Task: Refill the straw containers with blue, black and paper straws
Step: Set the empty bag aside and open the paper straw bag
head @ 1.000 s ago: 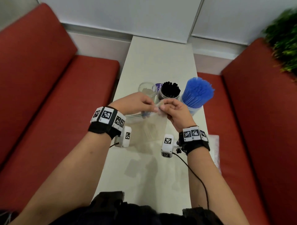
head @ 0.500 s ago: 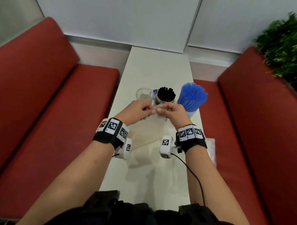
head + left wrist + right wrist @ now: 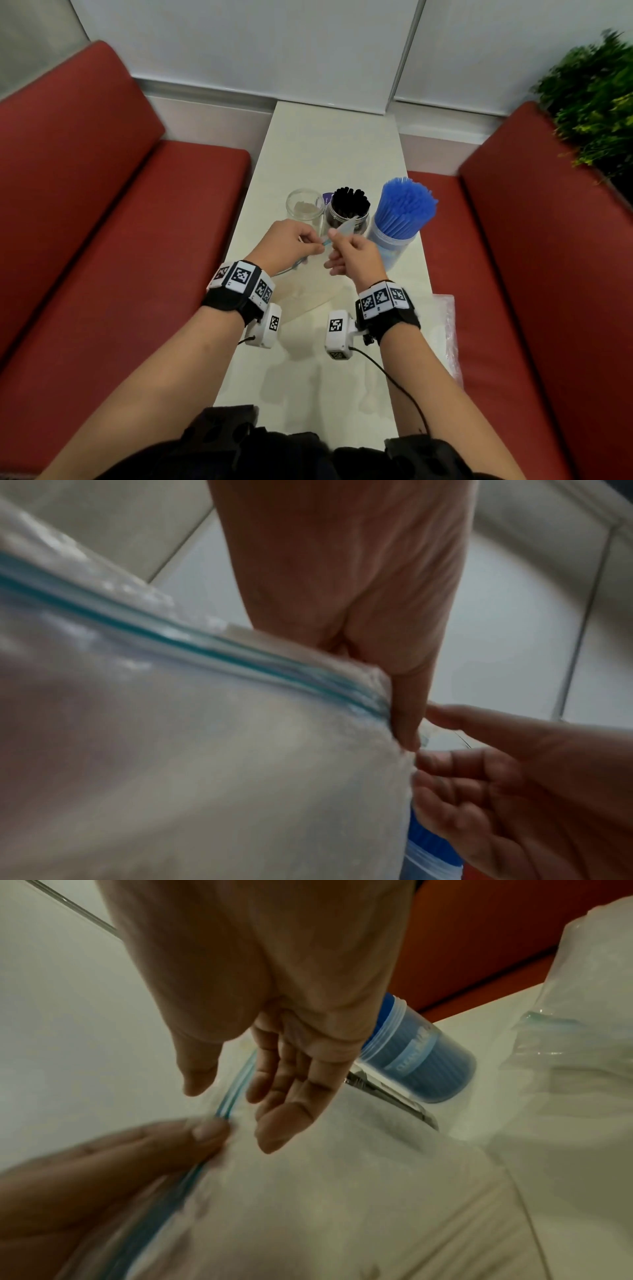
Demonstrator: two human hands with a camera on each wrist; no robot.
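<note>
A clear zip bag (image 3: 308,294) with a teal zip strip hangs over the table, pale beige contents showing through it. My left hand (image 3: 318,245) pinches the bag's top edge at the zip, seen close in the left wrist view (image 3: 407,723). My right hand (image 3: 334,236) pinches the other lip and holds that flap up; its thumb and fingers straddle the zip strip (image 3: 236,1085). Behind the hands stand an empty glass jar (image 3: 305,205), a jar of black straws (image 3: 349,205) and a clear container of blue straws (image 3: 402,209).
A second clear plastic bag (image 3: 445,329) lies at the table's right edge beside my right forearm. Red bench seats (image 3: 120,240) flank the narrow white table (image 3: 329,147) on both sides. A green plant (image 3: 596,102) stands at the far right.
The hands, pinched together at the bag's top before, have drawn slightly apart. The right hand has lifted one flap, and the teal zip now shows between them.
</note>
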